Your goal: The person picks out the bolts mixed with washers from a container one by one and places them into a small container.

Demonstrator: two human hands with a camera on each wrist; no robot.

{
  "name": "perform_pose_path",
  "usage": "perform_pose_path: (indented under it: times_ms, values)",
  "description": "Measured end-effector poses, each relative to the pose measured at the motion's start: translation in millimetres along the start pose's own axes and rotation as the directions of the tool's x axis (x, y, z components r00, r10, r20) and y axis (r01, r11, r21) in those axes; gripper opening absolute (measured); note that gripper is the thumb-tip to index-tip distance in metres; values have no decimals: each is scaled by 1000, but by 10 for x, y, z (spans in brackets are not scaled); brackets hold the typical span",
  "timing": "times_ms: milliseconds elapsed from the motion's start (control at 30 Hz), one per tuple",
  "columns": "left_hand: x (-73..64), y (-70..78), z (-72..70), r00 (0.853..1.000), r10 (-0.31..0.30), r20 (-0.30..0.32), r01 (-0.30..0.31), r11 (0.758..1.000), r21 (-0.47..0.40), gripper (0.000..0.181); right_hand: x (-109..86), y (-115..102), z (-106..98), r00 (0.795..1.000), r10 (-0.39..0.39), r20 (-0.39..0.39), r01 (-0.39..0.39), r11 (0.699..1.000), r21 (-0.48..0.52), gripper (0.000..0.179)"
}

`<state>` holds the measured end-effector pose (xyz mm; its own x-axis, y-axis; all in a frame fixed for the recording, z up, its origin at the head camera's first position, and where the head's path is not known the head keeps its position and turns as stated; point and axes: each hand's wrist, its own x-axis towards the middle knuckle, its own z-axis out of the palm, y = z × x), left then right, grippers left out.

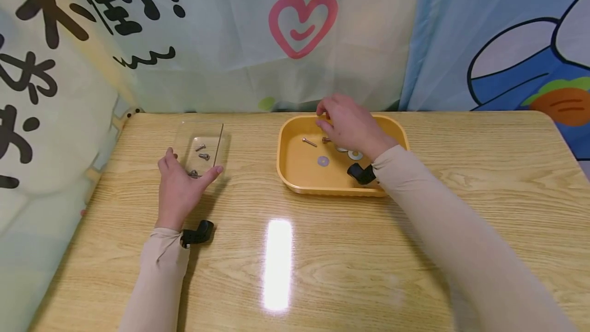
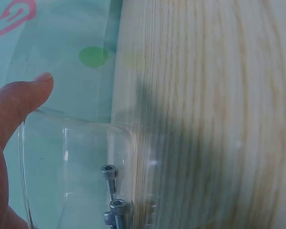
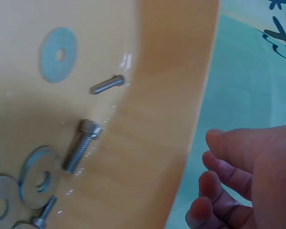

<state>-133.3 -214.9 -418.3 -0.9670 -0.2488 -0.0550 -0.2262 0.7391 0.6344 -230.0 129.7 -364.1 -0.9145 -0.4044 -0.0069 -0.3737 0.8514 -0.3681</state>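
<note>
My left hand (image 1: 182, 188) holds a clear plastic box (image 1: 221, 140) from its near side, thumb at the right edge and fingers at the left. Several metal socket-head screws (image 2: 109, 174) lie inside the box. Over the far part of a yellow tray (image 1: 287, 163) hovers my right hand (image 1: 352, 126), its fingers loosely bent with nothing visible between them. Below it in the tray are a thin screw (image 3: 107, 85), a thicker socket-head bolt (image 3: 80, 147), a pale bluish washer (image 3: 48, 55) and metal washers (image 3: 31, 188). The hand partly hides the tray's contents in the head view.
Both containers stand on a wood-grain table (image 1: 249, 250), toward its back edge. Behind the table hangs a printed cloth (image 1: 221, 76) with a pink heart. A dark wrist camera (image 1: 198, 233) sits on the left wrist, and another camera (image 1: 361, 173) on the right.
</note>
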Motion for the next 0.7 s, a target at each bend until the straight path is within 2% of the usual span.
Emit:
perform_pose_path:
  times_ms: [267, 600, 700]
  values:
    - [10, -8, 5, 1000, 3, -1, -3, 1000, -1, 125, -5, 40, 68, 997, -76, 30, 79, 993, -87, 25]
    - [3, 1, -8, 1000, -3, 1, 3, 1000, -2, 124, -42, 13, 85, 994, -70, 84, 82, 985, -151, 25]
    - [2, 3, -12, 1000, -5, 1, 5, 1000, -5, 124, -47, 15, 88, 990, -61, 125, 82, 982, -170, 27]
